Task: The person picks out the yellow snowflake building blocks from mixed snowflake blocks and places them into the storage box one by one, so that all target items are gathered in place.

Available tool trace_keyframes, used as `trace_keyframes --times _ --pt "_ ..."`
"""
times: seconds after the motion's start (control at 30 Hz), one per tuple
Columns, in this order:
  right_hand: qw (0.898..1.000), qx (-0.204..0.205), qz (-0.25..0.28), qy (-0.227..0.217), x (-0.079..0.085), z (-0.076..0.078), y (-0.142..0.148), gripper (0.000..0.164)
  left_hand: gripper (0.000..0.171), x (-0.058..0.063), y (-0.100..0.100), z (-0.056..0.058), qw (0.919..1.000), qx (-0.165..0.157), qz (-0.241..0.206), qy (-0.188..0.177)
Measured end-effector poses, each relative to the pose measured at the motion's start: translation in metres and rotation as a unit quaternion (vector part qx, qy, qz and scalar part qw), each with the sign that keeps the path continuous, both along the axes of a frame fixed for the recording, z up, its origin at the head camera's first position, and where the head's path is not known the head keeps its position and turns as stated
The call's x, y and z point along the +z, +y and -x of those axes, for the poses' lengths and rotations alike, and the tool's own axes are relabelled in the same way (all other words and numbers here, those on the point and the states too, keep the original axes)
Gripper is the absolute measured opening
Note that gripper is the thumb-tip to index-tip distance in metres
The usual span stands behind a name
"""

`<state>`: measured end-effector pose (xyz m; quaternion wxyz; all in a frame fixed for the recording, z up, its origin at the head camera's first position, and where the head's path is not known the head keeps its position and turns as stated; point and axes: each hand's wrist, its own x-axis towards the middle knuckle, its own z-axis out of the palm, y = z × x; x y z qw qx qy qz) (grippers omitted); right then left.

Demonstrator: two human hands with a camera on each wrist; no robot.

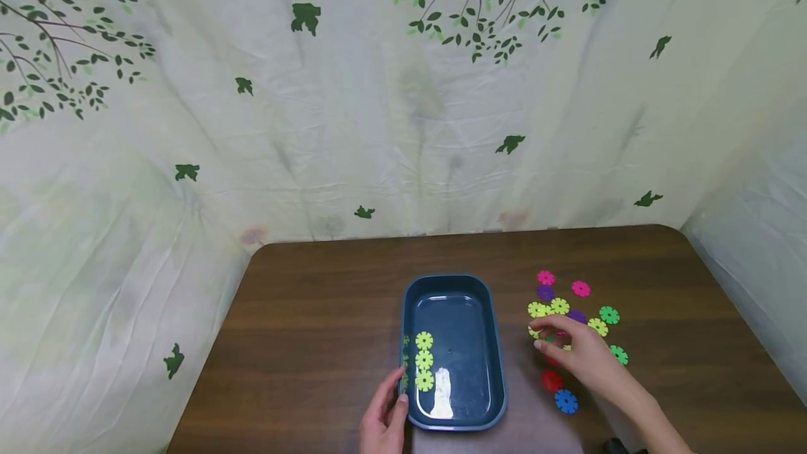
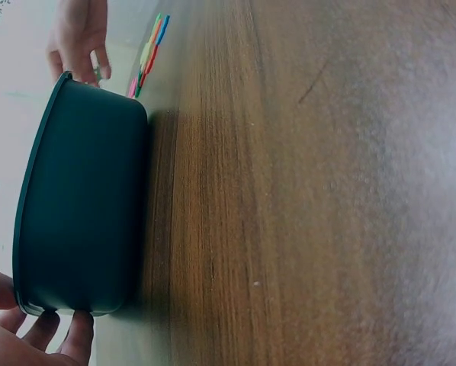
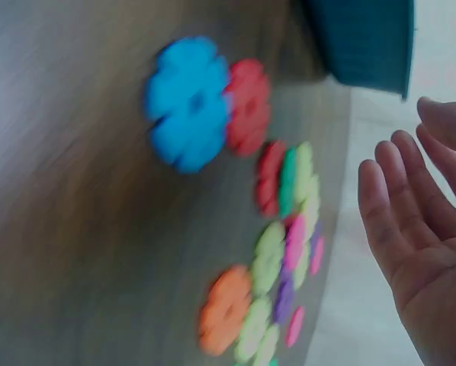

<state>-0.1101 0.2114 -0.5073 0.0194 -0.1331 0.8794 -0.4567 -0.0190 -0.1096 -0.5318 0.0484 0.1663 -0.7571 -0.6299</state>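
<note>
A dark blue tray point(image 1: 466, 398) stands on the table, with a column of three yellow flower-shaped discs point(image 1: 424, 359) along its left side. My left hand point(image 1: 383, 415) holds the tray's left edge near the front; in the left wrist view the thumb lies at the rim and the fingers point(image 2: 79, 335) at the outer wall. To the right of the tray, my right hand point(image 1: 583, 352) hovers over a loose group of flower-shaped discs, thumb and fingers apart. Nothing shows between its fingers point(image 3: 374, 198) in the right wrist view. It hides part of the group.
Around the right hand lie a blue disc point(image 1: 566, 401), a red disc point(image 1: 551, 380), a green disc point(image 1: 609, 314), a pink disc point(image 1: 581, 289) and a purple disc point(image 1: 545, 293). An orange disc point(image 3: 226, 310) shows in the right wrist view. A leaf-patterned curtain point(image 1: 416, 160) hangs behind the table.
</note>
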Motion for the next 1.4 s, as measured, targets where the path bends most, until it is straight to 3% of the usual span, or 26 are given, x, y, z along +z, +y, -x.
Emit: trace_keyframes --times 0.23,0.53,0.93,1.2,1.4 --pt "1.0 -0.008 -0.022 -0.014 -0.005 -0.008 0.026 0.033 0.042 0.0 0.0 0.0 0.9999 0.001 0.004 -0.01" --pt "0.994 -0.038 -0.101 -0.012 -0.007 -0.013 0.051 0.033 0.041 0.001 0.0 -0.001 1.0 0.003 0.001 -0.008" --pt "0.989 -0.014 -0.144 -0.01 -0.019 -0.003 0.079 0.035 0.042 -0.001 -0.001 -0.001 1.0 0.001 0.003 -0.005" --pt "0.99 -0.012 -0.127 -0.061 -0.022 0.002 0.086 0.032 0.042 -0.001 -0.001 -0.001 1.0 0.0 0.0 -0.01" --pt "0.991 -0.005 -0.112 -0.073 -0.022 0.004 0.089 0.036 0.041 0.001 0.0 -0.001 0.9998 0.0 0.009 -0.019"
